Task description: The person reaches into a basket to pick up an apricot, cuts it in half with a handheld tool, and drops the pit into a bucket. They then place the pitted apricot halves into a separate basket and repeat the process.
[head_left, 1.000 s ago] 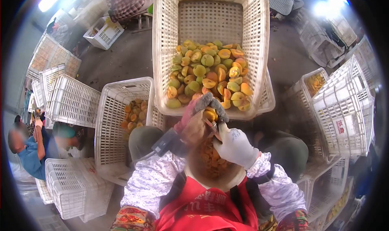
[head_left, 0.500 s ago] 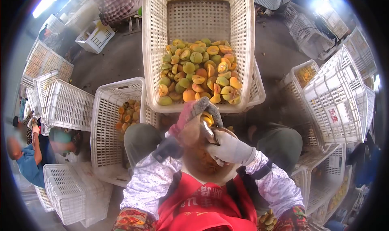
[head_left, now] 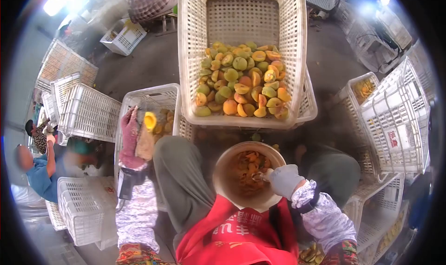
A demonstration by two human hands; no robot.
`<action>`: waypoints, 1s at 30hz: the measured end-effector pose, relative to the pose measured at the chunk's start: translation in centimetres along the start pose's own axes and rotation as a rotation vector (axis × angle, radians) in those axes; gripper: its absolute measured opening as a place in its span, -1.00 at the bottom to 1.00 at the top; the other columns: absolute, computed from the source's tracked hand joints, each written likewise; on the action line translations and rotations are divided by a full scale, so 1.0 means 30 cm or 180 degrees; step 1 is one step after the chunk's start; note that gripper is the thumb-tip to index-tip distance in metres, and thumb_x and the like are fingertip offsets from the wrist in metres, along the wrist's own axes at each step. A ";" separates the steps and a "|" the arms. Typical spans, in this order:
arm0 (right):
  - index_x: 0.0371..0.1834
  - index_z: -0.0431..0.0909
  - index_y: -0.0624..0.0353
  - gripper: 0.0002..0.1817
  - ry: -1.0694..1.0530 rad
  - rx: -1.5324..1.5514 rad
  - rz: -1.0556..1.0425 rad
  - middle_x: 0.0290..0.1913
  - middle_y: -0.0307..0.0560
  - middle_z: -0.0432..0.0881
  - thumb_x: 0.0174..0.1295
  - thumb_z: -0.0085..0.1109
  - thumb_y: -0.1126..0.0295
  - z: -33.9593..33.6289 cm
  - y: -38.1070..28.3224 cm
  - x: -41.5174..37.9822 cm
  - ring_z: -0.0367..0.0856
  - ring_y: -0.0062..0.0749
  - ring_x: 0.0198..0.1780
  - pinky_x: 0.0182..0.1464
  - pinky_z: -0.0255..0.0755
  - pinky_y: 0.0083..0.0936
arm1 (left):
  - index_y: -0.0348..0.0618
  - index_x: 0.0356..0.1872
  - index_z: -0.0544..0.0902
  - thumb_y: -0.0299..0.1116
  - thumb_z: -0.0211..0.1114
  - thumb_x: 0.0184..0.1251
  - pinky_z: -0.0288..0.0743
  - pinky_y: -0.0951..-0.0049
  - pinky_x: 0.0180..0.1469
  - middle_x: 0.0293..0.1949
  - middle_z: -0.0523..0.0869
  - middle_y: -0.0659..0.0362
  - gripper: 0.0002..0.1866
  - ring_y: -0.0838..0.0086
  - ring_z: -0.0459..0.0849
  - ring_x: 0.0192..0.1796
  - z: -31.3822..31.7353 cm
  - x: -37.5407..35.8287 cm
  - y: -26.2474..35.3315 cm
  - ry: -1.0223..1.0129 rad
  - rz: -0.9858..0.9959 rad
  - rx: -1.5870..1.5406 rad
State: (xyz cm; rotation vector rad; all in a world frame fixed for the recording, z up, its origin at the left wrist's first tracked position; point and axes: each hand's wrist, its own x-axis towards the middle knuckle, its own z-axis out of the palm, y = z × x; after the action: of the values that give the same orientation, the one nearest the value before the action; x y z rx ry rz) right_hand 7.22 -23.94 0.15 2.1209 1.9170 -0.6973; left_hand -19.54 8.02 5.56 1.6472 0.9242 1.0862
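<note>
My left hand [head_left: 134,142], in a dusty pink and grey glove, is stretched over the left crate [head_left: 121,102] with its fingers extended. Beside its fingertips is a yellow peach half [head_left: 150,121], seemingly loose from the hand; more halves [head_left: 165,123] lie in that crate. My right hand [head_left: 284,180], in a pale grey glove, is closed round a metal pitting tool with a looped end [head_left: 258,176]. That tool is over a round bucket [head_left: 223,181] between my knees, which holds orange-brown fruit scraps [head_left: 251,165].
A large white crate [head_left: 297,56] of whole and halved peaches [head_left: 239,81] stands ahead, resting on another crate. Stacked crates [head_left: 395,121] rise at the right, with more crates [head_left: 90,111] at the left. A person in a blue shirt [head_left: 42,174] is at far left.
My left hand has swung from above the bucket to the left crate with a peach half. My right hand has lowered the pitting tool to the bucket. The view has shifted slightly.
</note>
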 end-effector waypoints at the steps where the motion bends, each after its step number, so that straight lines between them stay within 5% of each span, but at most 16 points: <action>1: -0.26 0.53 0.15 -0.73 0.0024 -0.0011 -0.0034 -0.54 -0.02 0.66 0.21 0.10 0.17 -0.028 -0.004 -0.009 0.69 -0.08 -0.43 -0.40 0.50 -0.16 | -0.26 0.14 0.51 -0.40 0.20 0.40 0.47 0.49 0.09 -0.03 0.57 0.12 -0.66 0.47 0.50 0.12 -0.120 0.036 -0.092 -0.0073 0.0635 0.1498; 2: -0.27 0.53 0.14 -0.74 0.0213 0.0192 -0.0209 -0.55 -0.03 0.65 0.20 0.12 0.16 -0.064 -0.011 -0.015 0.69 -0.11 -0.44 -0.41 0.50 -0.17 | -0.26 0.14 0.51 -0.40 0.20 0.40 0.47 0.49 0.09 -0.03 0.57 0.12 -0.66 0.47 0.50 0.12 -0.206 0.055 -0.114 -0.0006 0.0648 0.1546; 4: -0.28 0.54 0.11 -0.73 0.0448 0.0396 -0.0351 -0.57 -0.06 0.64 0.17 0.16 0.14 -0.067 -0.013 -0.015 0.68 -0.14 -0.47 -0.43 0.50 -0.21 | -0.27 0.12 0.53 -0.31 0.25 0.34 0.46 0.36 0.14 0.04 0.58 0.04 -0.62 0.32 0.51 0.14 -0.296 0.091 -0.132 -0.0867 -0.1123 0.1887; 5: -0.28 0.54 0.11 -0.73 0.0468 0.0405 -0.0371 -0.57 -0.06 0.64 0.17 0.16 0.14 -0.061 -0.011 -0.016 0.68 -0.14 -0.47 -0.43 0.50 -0.21 | -0.27 0.12 0.53 -0.31 0.25 0.34 0.46 0.36 0.14 0.04 0.58 0.04 -0.62 0.32 0.51 0.14 -0.252 0.077 -0.069 -0.0851 -0.1112 0.1911; 7: -0.27 0.53 0.13 -0.72 0.0524 0.0267 -0.0301 -0.57 -0.06 0.64 0.16 0.17 0.14 -0.063 -0.004 -0.020 0.68 -0.12 -0.47 -0.42 0.51 -0.22 | -0.17 0.12 0.57 -0.21 0.30 0.25 0.40 0.22 0.20 0.11 0.57 -0.05 -0.56 0.14 0.51 0.16 -0.112 0.016 0.052 -0.0695 0.0220 0.4399; 10: -0.25 0.51 0.12 -0.72 0.0680 0.0262 -0.0258 -0.58 -0.07 0.63 0.16 0.17 0.15 -0.067 0.000 -0.012 0.67 -0.14 -0.49 -0.44 0.49 -0.20 | -0.07 0.19 0.54 -0.16 0.29 0.22 0.32 0.19 0.32 0.19 0.53 -0.06 -0.49 0.06 0.48 0.24 0.116 0.061 0.149 -0.1160 0.0486 0.2998; 14: -0.26 0.49 0.09 -0.74 0.0877 0.0176 -0.0079 -0.64 -0.11 0.59 0.20 0.16 0.15 -0.079 0.003 0.005 0.64 -0.18 -0.56 -0.51 0.45 -0.21 | -0.10 0.07 0.58 -0.29 0.19 0.21 0.48 0.19 0.20 0.24 0.49 0.03 -0.61 0.17 0.53 0.20 0.423 0.181 0.052 -0.2378 0.1475 0.4315; 15: -0.26 0.49 0.09 -0.74 0.0887 0.0161 -0.0068 -0.64 -0.11 0.59 0.20 0.16 0.15 -0.086 0.002 0.004 0.64 -0.18 -0.56 -0.51 0.45 -0.21 | -0.04 0.08 0.54 -0.37 0.09 0.31 0.48 0.23 0.23 0.09 0.55 0.09 -0.68 0.21 0.52 0.23 0.487 0.198 0.076 -0.2813 0.1032 0.4721; 21: -0.36 0.46 0.05 -0.78 0.1294 0.0395 -0.0125 -0.69 -0.13 0.55 0.23 0.17 0.16 -0.118 0.022 -0.015 0.59 -0.20 -0.64 -0.59 0.37 -0.29 | -0.05 -0.13 0.66 -0.43 0.21 0.17 0.54 0.22 0.09 0.02 0.56 0.10 -0.77 0.18 0.56 0.14 0.559 0.210 -0.209 -0.2972 0.0525 0.5062; 25: -0.35 0.45 0.08 -0.78 0.1793 0.0488 -0.0055 -0.67 -0.13 0.56 0.22 0.17 0.19 -0.142 0.039 0.001 0.59 -0.22 -0.63 -0.58 0.39 -0.31 | -0.04 -0.14 0.67 -0.46 0.24 0.16 0.55 0.23 0.08 -0.05 0.58 0.05 -0.77 0.15 0.62 0.03 0.542 0.168 -0.009 -0.3315 0.1760 0.5172; 27: -0.29 0.48 0.10 -0.84 0.2150 0.1046 0.0074 -0.58 -0.09 0.62 0.26 0.08 0.25 -0.172 0.030 0.015 0.64 -0.17 -0.57 -0.56 0.44 -0.28 | -0.07 -0.08 0.67 -0.48 0.24 0.20 0.54 0.23 0.12 0.00 0.62 0.01 -0.75 0.19 0.64 0.02 0.558 0.112 0.057 -0.2013 0.0438 0.3387; 28: -0.29 0.48 0.10 -0.84 0.2186 0.1055 0.0084 -0.58 -0.09 0.62 0.26 0.08 0.25 -0.183 0.024 0.022 0.64 -0.17 -0.57 -0.56 0.44 -0.28 | -0.10 0.05 0.61 -0.47 0.23 0.25 0.53 0.24 0.13 0.03 0.64 0.00 -0.68 0.26 0.65 0.03 0.542 0.107 0.025 -0.2006 -0.0060 0.1884; 29: -0.27 0.46 0.11 -0.83 0.2378 0.1166 0.0127 -0.58 -0.07 0.61 0.24 0.11 0.26 -0.192 0.020 0.031 0.63 -0.14 -0.57 -0.56 0.44 -0.26 | -0.10 0.05 0.61 -0.47 0.23 0.25 0.53 0.24 0.13 0.03 0.64 0.00 -0.68 0.26 0.65 0.03 0.541 0.072 0.018 -0.2015 -0.0024 0.1896; 30: -0.25 0.45 0.12 -0.82 0.2565 0.1269 0.0177 -0.58 -0.05 0.61 0.22 0.13 0.27 -0.200 0.016 0.039 0.63 -0.11 -0.57 -0.55 0.45 -0.24 | -0.14 0.14 0.53 -0.32 0.25 0.28 0.54 0.27 0.10 0.06 0.60 0.01 -0.60 0.24 0.63 0.03 0.551 0.017 0.010 -0.1976 -0.0938 -0.0529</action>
State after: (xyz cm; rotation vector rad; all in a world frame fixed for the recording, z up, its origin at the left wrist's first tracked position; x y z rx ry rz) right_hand 8.99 -20.29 4.74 3.0299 2.1824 -0.2161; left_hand -3.79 3.64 2.97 1.5144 0.6154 0.3941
